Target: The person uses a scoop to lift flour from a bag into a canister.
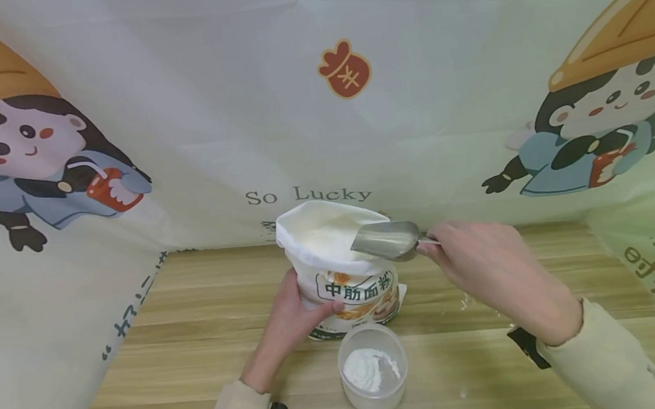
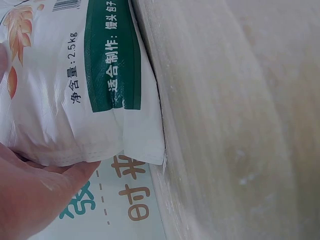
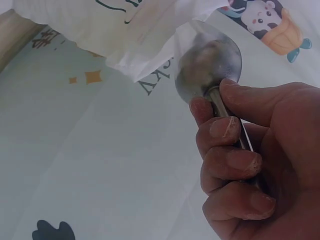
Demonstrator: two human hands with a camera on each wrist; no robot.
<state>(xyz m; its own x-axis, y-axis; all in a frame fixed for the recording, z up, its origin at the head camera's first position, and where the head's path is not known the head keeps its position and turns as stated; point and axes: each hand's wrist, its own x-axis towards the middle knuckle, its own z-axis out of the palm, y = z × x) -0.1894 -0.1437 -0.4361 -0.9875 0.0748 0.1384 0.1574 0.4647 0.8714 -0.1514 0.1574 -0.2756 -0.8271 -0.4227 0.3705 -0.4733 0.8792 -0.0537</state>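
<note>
A white flour bag (image 1: 308, 257) with a wide mouth stands upright on the table, pale flour (image 1: 324, 233) visible inside. My left hand (image 1: 294, 310) grips the bag's left side, thumb across its front; the left wrist view shows the fingers around the bag's edge. My right hand (image 1: 482, 263) holds a metal scoop (image 1: 390, 238) by its handle, fingers curled round it in the right wrist view. The scoop's head lies over the right part of the bag's mouth, its tip pointing left. In front of the bag is a clear plastic cup (image 1: 375, 400) with some white flour (image 1: 363, 370) inside.
The wooden table (image 1: 199, 330) meets a printed cloth backdrop (image 1: 227, 109) behind the bag, and cloth also rises at both sides. Small white flour specks (image 1: 464, 301) lie on the table right of the bag.
</note>
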